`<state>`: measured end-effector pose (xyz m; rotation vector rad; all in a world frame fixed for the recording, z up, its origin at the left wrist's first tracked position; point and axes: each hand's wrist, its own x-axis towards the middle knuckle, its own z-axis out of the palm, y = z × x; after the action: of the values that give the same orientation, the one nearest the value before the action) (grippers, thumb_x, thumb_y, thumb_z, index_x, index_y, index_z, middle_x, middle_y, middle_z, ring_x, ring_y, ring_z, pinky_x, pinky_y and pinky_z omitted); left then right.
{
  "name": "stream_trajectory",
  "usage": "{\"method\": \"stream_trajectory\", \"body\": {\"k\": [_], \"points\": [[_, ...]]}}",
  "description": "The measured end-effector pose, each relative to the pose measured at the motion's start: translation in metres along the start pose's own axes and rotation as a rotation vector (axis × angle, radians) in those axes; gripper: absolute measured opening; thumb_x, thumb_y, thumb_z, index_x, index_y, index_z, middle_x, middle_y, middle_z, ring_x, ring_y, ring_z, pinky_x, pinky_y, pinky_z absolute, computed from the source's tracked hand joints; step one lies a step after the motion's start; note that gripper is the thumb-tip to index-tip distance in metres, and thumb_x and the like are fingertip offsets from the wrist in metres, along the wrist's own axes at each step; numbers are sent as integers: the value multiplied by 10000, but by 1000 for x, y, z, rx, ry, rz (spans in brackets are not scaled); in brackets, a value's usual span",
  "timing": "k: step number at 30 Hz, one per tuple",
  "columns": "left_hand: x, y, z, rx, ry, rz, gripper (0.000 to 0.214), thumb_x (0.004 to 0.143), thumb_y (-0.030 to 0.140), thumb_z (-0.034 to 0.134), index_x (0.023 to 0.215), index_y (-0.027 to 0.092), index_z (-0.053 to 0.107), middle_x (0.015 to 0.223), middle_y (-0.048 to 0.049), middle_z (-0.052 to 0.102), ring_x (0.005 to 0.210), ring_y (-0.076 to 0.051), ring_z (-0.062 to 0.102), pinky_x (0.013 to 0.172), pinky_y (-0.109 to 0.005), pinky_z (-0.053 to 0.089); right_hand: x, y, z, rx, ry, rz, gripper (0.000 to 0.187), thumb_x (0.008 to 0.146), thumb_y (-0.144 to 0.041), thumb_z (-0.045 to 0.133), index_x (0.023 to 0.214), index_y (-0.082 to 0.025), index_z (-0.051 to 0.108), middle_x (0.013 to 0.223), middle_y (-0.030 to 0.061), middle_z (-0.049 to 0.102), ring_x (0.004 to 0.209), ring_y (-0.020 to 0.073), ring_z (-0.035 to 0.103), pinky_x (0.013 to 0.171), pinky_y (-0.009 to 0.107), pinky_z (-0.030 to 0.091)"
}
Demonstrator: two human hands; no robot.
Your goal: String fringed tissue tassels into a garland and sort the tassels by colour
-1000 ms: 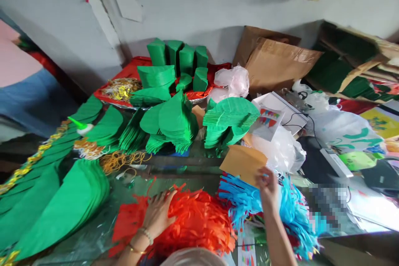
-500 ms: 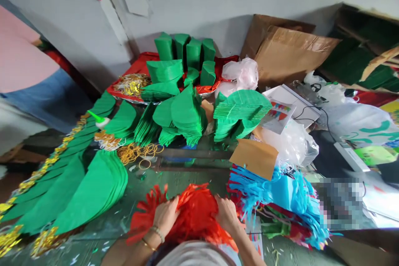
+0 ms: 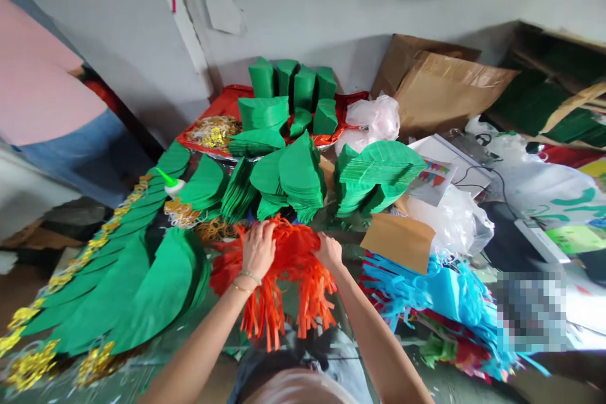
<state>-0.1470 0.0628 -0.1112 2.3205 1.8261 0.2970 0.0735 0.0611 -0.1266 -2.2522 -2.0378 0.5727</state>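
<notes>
Both my hands hold a bunch of red-orange fringed tissue paper (image 3: 296,249) in front of me, with cut strips hanging down toward my lap. My left hand (image 3: 259,249), with bracelets at the wrist, grips its upper left part. At the upper right end, my right hand (image 3: 329,250) is closed on the paper. Fringe also sticks out left of my left hand. Just beyond the bunch stand stacks of cut green paper (image 3: 300,180). Blue fringed paper (image 3: 426,287) lies to the right of my right hand, partly under a brown card (image 3: 398,242).
Overlapping green paper pieces (image 3: 142,293) with gold tinsel (image 3: 101,237) spread along the left. A glue bottle with a green nozzle (image 3: 174,185) stands there. Behind are a red-covered tray (image 3: 227,101) and a cardboard box (image 3: 449,88). A person in pink (image 3: 42,76) stands at left.
My hands have moved forward, away from my body, carrying the red-orange fringed paper. Its strips now hang down, and it covers part of the rubber bands. The view has shifted slightly.
</notes>
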Motion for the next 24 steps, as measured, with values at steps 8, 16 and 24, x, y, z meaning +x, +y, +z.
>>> {"method": "stream_trajectory", "body": {"k": [8,16,24], "points": [[-35,-24,39,62,-65,242,585,719,246,629,1289,147,540,1407,-191,484,1317,-398,395,1086,-586,277,-68,52,-10,17,290,26,633,840,-325,597,1412,-169,373,1319,135,501,1190,273,473,969,383,405],[-15,-44,29,-60,46,241,359,767,186,563,1124,208,595,1440,-120,435,1285,-336,448,1085,-501,347,-148,105,3,85,452,35,350,880,-258,533,1226,-208,520,1196,109,572,1092,274,525,909,423,456],[-34,35,-3,-353,267,128,458,868,376,536,1278,191,446,1322,-137,528,1255,-304,479,1087,-492,354,-189,163,-14,-8,686,170,232,924,-317,469,1095,-207,582,1099,108,595,1019,285,531,853,431,428]]}}
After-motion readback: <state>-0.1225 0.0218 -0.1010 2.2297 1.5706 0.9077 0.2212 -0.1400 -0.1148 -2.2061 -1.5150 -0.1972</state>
